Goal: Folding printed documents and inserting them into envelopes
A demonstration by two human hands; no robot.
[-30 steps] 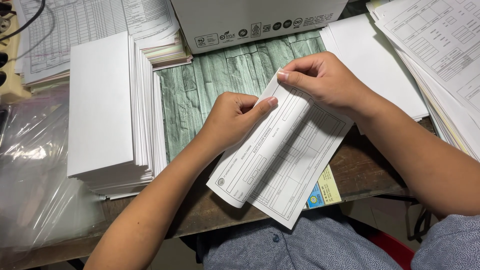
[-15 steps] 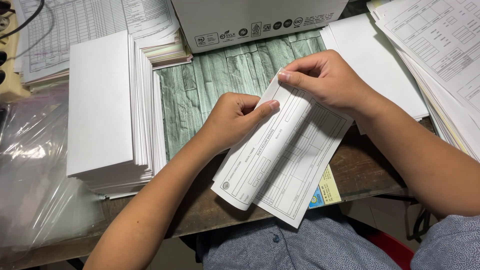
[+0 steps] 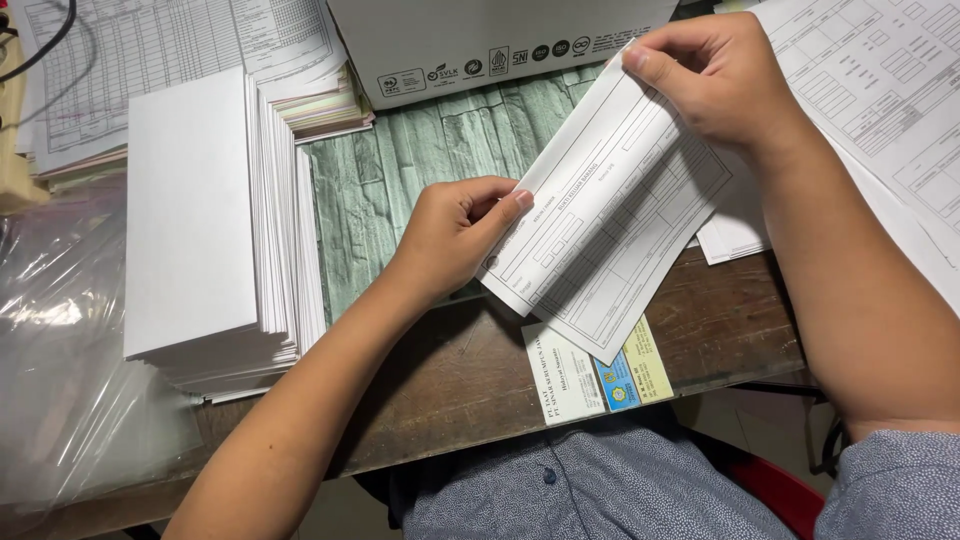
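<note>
**Folded form held between two hands above the table edge**

The printed form [image 3: 610, 215] is a thin sheet of paper, folded lengthwise into a long narrow strip, and it hangs tilted over the front of the table [image 3: 450, 370]. It looks very light and limp: it would likely sag if held at one end only, and creases or tears easily under a hard pinch. The folded edge seems its stiffest line, so the two ends of that edge appear the safest places to take it.

The left hand [image 3: 455, 235] is closed on the lower part of the form, thumb pressing on its face near the fold. The right hand [image 3: 715, 80] pinches the upper corner between thumb and fingers.

Under the form's lower corner lie small printed cards [image 3: 595, 375]. To the left rests a thick stack of white envelopes [image 3: 200, 220], beside clear plastic wrap [image 3: 70, 380]. A white cardboard box [image 3: 480, 45] stands behind, and loose printed sheets [image 3: 880, 90] spread to the right.
</note>
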